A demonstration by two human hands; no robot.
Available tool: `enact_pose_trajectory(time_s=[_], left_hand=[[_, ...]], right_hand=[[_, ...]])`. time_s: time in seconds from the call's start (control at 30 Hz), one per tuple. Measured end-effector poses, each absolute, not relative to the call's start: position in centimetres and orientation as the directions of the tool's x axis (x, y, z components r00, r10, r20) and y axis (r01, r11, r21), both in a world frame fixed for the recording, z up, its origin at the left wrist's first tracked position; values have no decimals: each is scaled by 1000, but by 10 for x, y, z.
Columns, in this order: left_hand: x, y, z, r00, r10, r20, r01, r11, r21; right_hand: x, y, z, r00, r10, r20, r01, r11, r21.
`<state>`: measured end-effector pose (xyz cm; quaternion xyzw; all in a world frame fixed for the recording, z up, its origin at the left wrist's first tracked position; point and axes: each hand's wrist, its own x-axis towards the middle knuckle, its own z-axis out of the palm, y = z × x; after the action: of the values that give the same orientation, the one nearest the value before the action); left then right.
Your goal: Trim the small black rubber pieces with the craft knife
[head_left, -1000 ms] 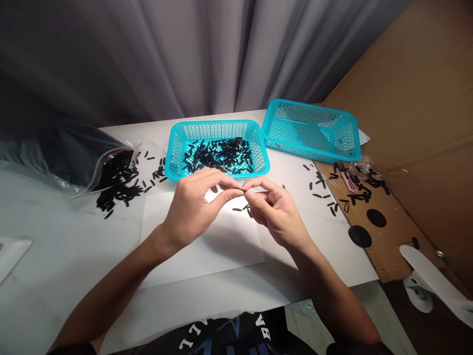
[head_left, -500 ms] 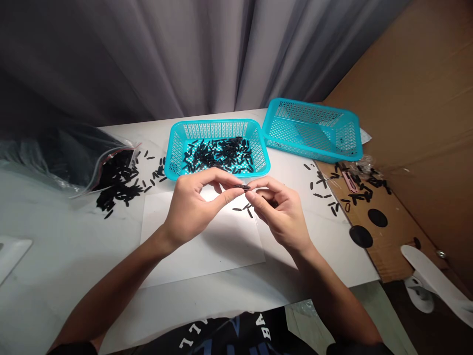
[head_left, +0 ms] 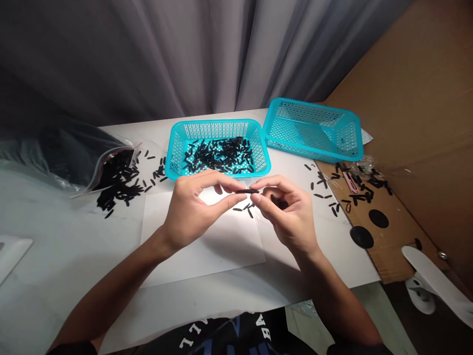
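Note:
Between my two hands a small, slim black oblong piece (head_left: 247, 191) is held level over a white sheet of paper (head_left: 207, 256). My left hand (head_left: 199, 207) pinches its left end between thumb and fingers. At the right end, the thumb and index finger of my right hand (head_left: 284, 212) are closed on it. Several more black pieces (head_left: 279, 202) are tucked in my right palm under the curled fingers. A few loose pieces (head_left: 250, 214) lie on the paper beneath. Just beyond my hands, a blue basket (head_left: 218, 123) contains many similar black pieces.
A second blue basket (head_left: 314, 106) stands at the back right. On the left, a clear zip bag (head_left: 70, 158) spills black pieces onto the white table (head_left: 66, 246). Cardboard (head_left: 391, 236) at right bears scattered pieces, a pink clip-like item (head_left: 350, 182) and black discs (head_left: 361, 237).
My right hand has shifted slightly right, and its fingertips are farther from the left ones. More of the held black piece shows, as do the pieces in my right palm.

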<state>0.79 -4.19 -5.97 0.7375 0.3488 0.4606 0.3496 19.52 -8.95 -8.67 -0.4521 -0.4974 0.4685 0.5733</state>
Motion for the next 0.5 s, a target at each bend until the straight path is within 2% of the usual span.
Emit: enact_pose_trajectory(time_s=[0.5], left_hand=[[2,-43,-57,349,766,541,254,-633,732]], right_hand=[[192,-95,-83,59,909,412,218,391,-894]])
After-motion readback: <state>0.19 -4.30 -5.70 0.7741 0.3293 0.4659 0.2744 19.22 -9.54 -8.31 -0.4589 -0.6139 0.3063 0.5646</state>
